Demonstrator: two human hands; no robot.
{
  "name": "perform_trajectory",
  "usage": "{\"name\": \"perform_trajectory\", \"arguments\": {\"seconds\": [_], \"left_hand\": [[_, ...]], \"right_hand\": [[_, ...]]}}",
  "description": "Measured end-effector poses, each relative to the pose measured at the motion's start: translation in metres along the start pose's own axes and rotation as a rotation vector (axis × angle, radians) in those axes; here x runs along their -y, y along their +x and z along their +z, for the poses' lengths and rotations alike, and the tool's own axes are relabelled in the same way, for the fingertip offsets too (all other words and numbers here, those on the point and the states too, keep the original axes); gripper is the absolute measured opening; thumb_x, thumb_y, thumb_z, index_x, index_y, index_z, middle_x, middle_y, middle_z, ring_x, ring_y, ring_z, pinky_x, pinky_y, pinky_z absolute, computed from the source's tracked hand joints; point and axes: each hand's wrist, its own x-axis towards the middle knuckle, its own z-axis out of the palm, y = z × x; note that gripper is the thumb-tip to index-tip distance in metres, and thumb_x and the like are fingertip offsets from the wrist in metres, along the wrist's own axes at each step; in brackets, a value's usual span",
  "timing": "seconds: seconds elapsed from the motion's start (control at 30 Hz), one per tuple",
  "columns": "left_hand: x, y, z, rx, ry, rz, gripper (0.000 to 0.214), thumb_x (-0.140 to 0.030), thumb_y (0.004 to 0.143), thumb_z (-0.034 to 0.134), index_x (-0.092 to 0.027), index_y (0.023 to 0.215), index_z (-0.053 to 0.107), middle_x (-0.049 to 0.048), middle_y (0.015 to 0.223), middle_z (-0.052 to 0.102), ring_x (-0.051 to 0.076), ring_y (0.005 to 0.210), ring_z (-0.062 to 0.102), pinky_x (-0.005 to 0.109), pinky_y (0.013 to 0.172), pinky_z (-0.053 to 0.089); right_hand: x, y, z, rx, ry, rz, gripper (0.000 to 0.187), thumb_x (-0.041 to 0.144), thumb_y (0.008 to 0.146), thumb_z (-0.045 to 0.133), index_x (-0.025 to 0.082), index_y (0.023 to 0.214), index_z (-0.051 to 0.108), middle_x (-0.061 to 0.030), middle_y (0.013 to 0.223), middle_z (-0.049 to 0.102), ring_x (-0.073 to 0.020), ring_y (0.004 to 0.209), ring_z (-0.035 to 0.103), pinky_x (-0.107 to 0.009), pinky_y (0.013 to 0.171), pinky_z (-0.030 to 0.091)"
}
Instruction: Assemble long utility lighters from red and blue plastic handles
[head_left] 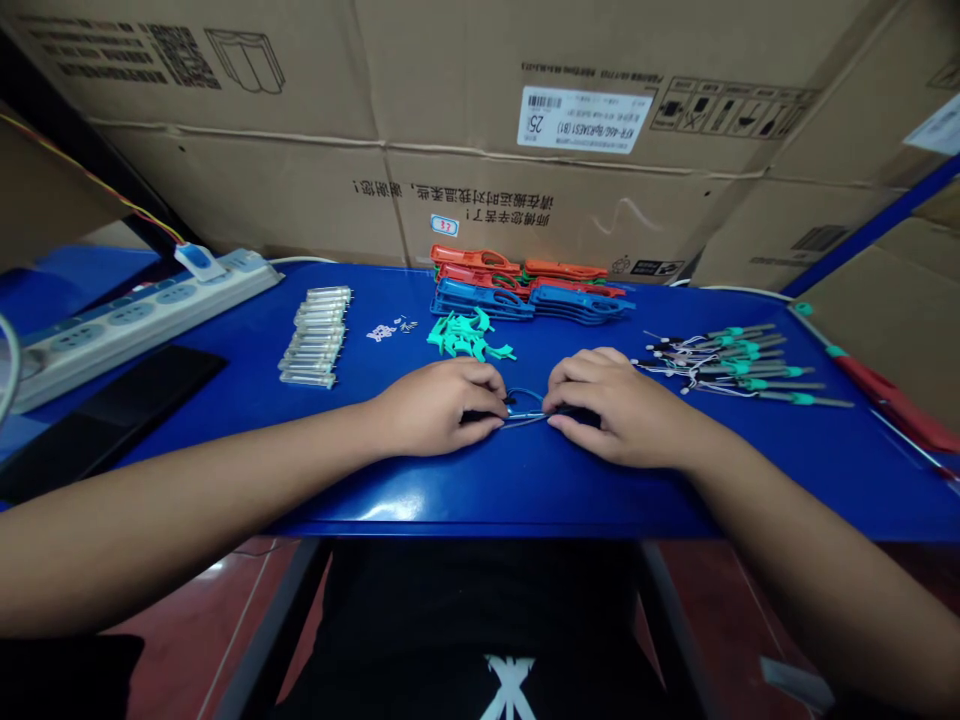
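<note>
Power strip, black phone beside; cardboard cartons behind table.

The person wears a black garment with a white angular X-shaped emblem on its front. The left forearm and right forearm are uncovered, as are the left hand and right hand.

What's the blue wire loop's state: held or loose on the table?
Held: it runs into the left hand and right hand, with the wire loop showing between them.
</note>
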Motion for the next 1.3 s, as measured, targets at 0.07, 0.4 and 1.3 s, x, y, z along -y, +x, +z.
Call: {"name": "perform_trajectory", "arguments": {"seconds": [0.07,0.4,1.3], "left_hand": [[0.001,0.000,0.000,0.002,-0.015,0.008,0.021,-0.025,0.093,0.058,-0.021,0.103,0.076,0.0075,0.108,0.070,0.020,0.100,0.066,0.034,0.092,0.053],[0.005,-0.006,-0.045,-0.105,0.071,-0.095,0.024,-0.032,0.092,0.056,-0.020,0.103,0.073,0.0054,0.102,0.073,0.018,0.091,0.069,0.030,0.084,0.053],[0.045,-0.013,-0.045,0.060,0.416,-0.426,0.023,-0.024,0.086,0.057,-0.021,0.105,0.069,0.0063,0.102,0.067,0.022,0.094,0.064,0.032,0.081,0.049]], "right_hand": [[-0.005,-0.001,-0.003,-0.033,0.037,-0.006,0.016,0.026,0.092,0.057,0.022,0.103,0.069,-0.0075,0.104,0.067,-0.0228,0.098,0.060,-0.040,0.089,0.039],[-0.013,0.001,0.003,-0.062,0.085,0.001,0.017,0.025,0.094,0.054,0.022,0.106,0.065,-0.0070,0.103,0.068,-0.0224,0.097,0.061,-0.041,0.089,0.043],[-0.012,0.006,0.005,-0.106,0.104,0.055,0.014,0.026,0.094,0.055,0.022,0.101,0.066,-0.0069,0.099,0.070,-0.0222,0.094,0.062,-0.042,0.088,0.046]]}}
